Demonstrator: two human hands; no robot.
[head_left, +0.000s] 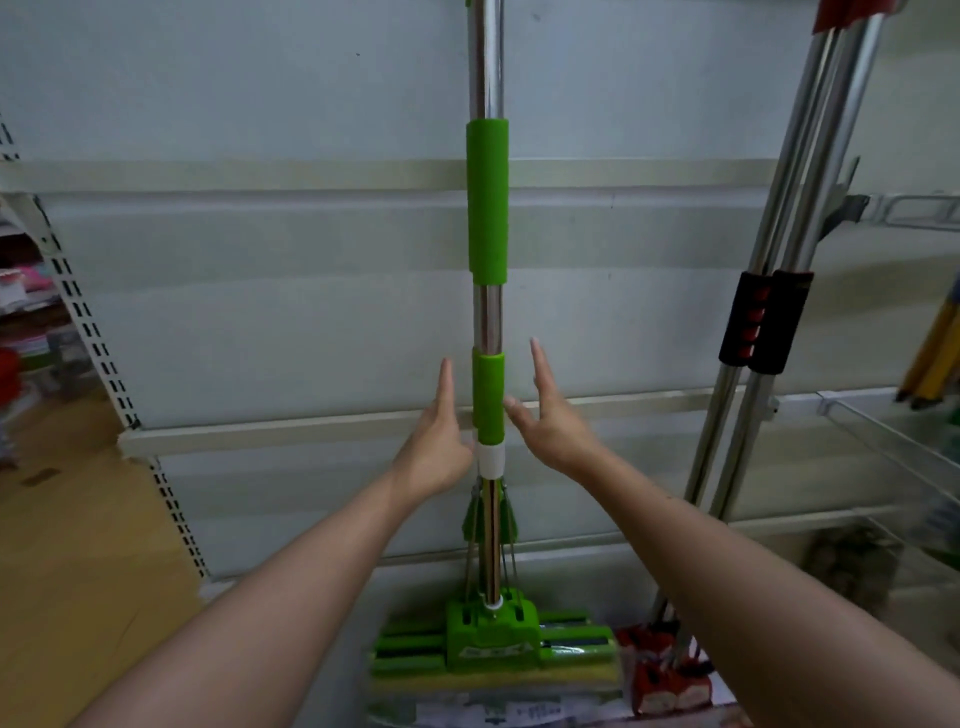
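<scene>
Two hands, the left hand and the right hand, flank one green mop. Its pole carries two sleeves: one long green sleeve well above the hands and one short green sleeve between them, plus one white collar just below. Off to the right of the right hand lean two steel mops, each with one black grip — farther right, what look like two yellow handles.

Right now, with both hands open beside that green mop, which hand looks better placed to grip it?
Probably the right hand: its thumb seems to touch the green mop at the lower sleeve, palm facing it. The left hand is open too, its thumb lower, by the white collar.
</scene>
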